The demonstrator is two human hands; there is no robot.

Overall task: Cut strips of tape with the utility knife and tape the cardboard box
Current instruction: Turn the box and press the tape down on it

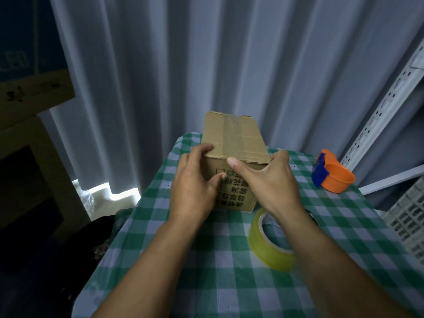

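Observation:
A brown cardboard box point(234, 138) stands on the table, its top flaps closed with clear tape along the seam. My left hand point(195, 182) grips its near left corner, fingers over the top edge and thumb on the printed front face. Around the near right corner wraps my right hand point(263, 177), with the thumb lying on the top edge. A roll of yellowish clear tape point(270, 246) lies on the cloth just below my right wrist. No utility knife is in view.
The table wears a green and white checked cloth point(206, 260). An orange and blue tape dispenser point(330, 173) sits at the right. Grey curtains hang behind; a metal shelf upright point(376, 118) and a white crate point(408, 219) stand right, wooden furniture left.

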